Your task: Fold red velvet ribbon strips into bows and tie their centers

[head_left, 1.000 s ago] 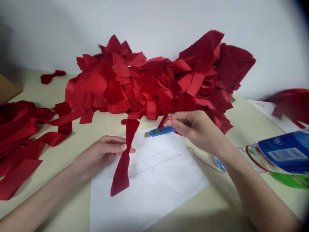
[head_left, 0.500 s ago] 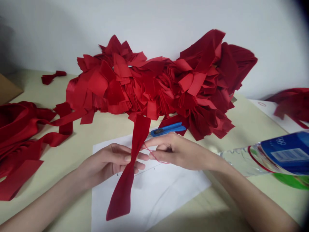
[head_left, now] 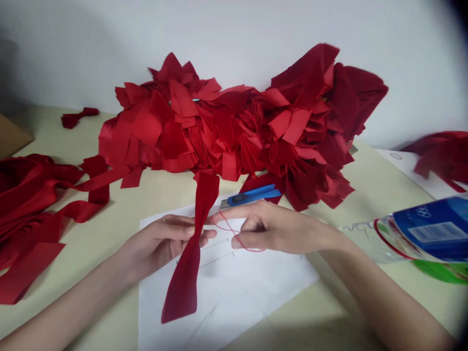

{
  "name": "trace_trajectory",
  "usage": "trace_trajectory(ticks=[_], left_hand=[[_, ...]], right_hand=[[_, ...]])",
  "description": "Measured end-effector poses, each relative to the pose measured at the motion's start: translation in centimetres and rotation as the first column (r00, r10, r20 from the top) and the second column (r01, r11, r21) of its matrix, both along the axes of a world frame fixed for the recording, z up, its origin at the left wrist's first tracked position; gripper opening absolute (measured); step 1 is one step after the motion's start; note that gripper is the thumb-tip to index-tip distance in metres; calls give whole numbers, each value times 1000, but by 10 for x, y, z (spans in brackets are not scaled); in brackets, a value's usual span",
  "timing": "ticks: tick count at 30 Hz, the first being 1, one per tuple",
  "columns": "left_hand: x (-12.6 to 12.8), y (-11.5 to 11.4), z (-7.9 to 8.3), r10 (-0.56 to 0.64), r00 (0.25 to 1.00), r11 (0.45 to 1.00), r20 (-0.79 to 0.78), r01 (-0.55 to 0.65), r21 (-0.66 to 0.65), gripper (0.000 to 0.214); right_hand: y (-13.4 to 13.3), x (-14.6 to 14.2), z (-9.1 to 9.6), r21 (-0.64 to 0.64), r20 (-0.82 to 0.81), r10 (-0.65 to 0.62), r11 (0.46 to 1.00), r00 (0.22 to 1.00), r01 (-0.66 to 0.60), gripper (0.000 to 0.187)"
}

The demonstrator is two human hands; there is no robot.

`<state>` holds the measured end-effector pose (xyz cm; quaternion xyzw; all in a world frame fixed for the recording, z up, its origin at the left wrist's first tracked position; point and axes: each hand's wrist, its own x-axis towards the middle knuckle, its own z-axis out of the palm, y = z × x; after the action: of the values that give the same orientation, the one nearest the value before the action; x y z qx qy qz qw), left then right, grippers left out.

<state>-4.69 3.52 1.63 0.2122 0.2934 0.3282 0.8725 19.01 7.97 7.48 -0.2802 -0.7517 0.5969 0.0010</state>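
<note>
The left hand (head_left: 157,241) pinches a red ribbon (head_left: 182,292) at its gathered middle above the white paper (head_left: 234,297) on the desk (head_left: 380,190), while the right hand (head_left: 278,229), narrowly closed, holds a red thread (head_left: 234,233) just beside that pinch.

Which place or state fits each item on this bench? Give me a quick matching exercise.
Items:
1 blue utility knife
2 red ribbon strip
3 thin red thread
4 plastic bottle

States:
A lying on its side at the right
B pinched at its middle by the left hand
C held in the right hand
D lying at the far edge of the white paper sheet

Pairs: 1-D, 2-B, 3-C, 4-A
</note>
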Motion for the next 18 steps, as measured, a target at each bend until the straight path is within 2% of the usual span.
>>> trace_trajectory(ticks=[5,13,18], left_hand=[[2,0,1,-1,1000,1000,22,1,-27,30],[6,-3,2,34,999,998,39,-32,-59,23],[6,-3,1,59,998,998,14,-58,-40,20]], right_hand=[[0,-3,1,-47,-2,12,999,1000,-12,35],[-4,-6,1,61,66,33,997,997,-38,48],[-4,-8,2,56,96,54,997,994,-59,48]])
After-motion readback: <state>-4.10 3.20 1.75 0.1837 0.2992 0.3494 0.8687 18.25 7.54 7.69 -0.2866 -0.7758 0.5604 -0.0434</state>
